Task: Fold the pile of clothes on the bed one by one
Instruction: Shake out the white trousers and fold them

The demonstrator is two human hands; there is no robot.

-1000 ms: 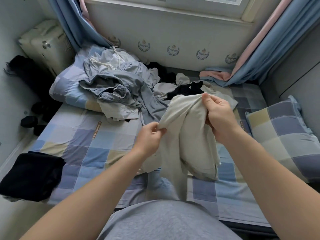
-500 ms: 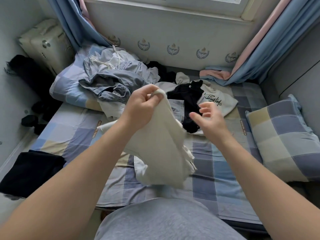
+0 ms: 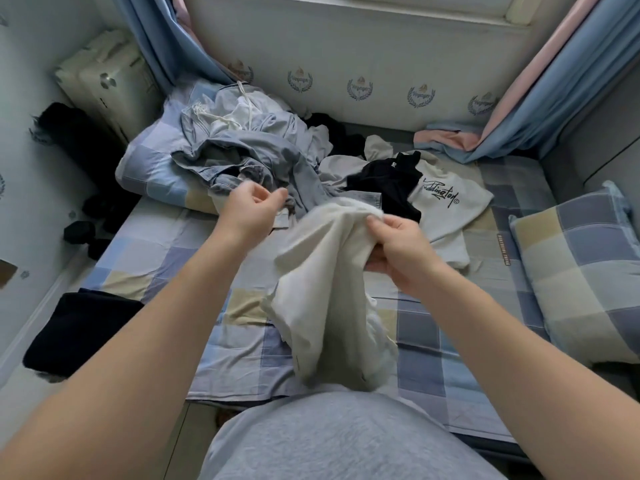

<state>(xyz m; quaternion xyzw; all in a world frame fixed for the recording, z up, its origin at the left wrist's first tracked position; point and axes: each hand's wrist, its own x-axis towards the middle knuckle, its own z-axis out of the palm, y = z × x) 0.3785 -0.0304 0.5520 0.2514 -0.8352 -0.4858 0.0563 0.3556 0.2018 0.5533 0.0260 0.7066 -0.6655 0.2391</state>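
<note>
A cream garment (image 3: 322,299) hangs unfolded over the bed (image 3: 156,244), bunched in the grip of my right hand (image 3: 398,247); my left hand (image 3: 249,209) hovers beside it, fingers loosely parted, holding nothing. One dark garment (image 3: 79,330) lies folded at the bed's left edge. Beyond, the grey-blue heap (image 3: 242,157), black top (image 3: 388,181) and printed white T-shirt (image 3: 450,202) wait, so I judge the task barely begun.

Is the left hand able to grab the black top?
Probably yes. The left hand holds nothing, and the black top lies uncovered; only the cream garment in the right hand hangs near the path.
</note>
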